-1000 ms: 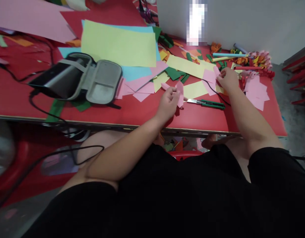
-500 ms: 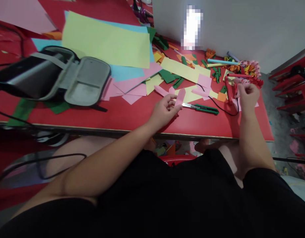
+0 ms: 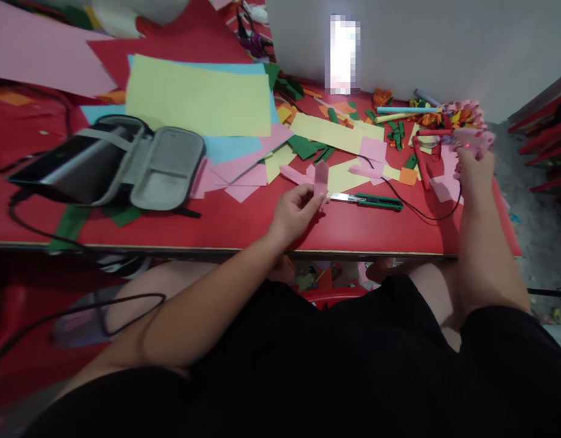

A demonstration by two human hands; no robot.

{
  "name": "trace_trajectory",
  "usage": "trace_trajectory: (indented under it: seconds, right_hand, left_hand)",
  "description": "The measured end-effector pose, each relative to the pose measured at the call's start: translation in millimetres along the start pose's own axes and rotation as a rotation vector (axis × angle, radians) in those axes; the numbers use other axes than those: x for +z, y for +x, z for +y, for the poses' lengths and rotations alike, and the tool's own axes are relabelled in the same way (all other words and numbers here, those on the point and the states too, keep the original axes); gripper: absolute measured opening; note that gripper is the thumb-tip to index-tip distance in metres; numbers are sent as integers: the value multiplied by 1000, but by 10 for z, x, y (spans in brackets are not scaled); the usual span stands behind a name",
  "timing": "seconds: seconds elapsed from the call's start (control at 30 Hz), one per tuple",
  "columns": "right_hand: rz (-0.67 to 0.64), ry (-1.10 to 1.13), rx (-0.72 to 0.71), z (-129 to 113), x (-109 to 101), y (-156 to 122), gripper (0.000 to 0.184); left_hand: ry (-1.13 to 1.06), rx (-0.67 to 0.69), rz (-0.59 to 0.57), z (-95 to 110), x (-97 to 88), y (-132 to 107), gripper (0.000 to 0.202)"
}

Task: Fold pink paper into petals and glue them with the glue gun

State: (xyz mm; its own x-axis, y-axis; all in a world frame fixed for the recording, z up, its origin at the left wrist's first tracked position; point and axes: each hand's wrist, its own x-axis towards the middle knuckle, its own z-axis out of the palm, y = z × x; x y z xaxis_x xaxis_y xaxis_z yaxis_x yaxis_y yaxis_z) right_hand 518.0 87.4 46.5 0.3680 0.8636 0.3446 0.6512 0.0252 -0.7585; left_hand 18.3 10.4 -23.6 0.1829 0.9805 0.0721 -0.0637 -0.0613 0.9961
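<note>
My left hand point(image 3: 297, 211) rests on the red table point(image 3: 244, 222) and pinches a small folded pink paper piece point(image 3: 321, 176) upright between thumb and fingers. My right hand point(image 3: 474, 169) is raised at the table's right end, closed round a pale pink object point(image 3: 472, 139) that is blurred; a black cord point(image 3: 419, 212) runs toward it. A green-handled cutter point(image 3: 372, 201) lies on the table between the two hands. Pink paper squares point(image 3: 374, 149) lie just beyond the cutter.
An open grey case point(image 3: 159, 170) with a dark device point(image 3: 56, 170) sits at left, cables trailing off the edge. Large yellow point(image 3: 198, 97), blue and pink sheets cover the back. Paper scraps, rolled paper sticks point(image 3: 405, 110) and paper flowers point(image 3: 467, 112) crowd the far right by the wall.
My right hand left the pink squares, swung right to the table's end and lifted the pale pink object. My left hand kept its pink piece and turned it upright.
</note>
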Motion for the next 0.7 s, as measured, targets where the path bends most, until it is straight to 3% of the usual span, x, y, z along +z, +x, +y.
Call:
trace_trajectory:
  seconds: [0.1,0.23,0.33,0.53,0.7]
  right_hand:
    - [156,269,38,-480,241,-487,37]
    - [-349,284,-162,-1319,668,-1338,41]
    - [-595,263,-319,-1674,870,-1691,41]
    - [-686,219,-340,-1654,1042,-1755,54]
    - [-684,193,-299,-1634,1073,-1774,54]
  left_hand:
    - [-2,-26,21,-3,10,25,40]
    - [-34,-40,15,10,10,68,39]
    - [-40,-24,15,14,-4,66,37]
    - [-81,87,-9,-35,-8,69,28]
    - [-87,87,-35,-44,14,90,36]
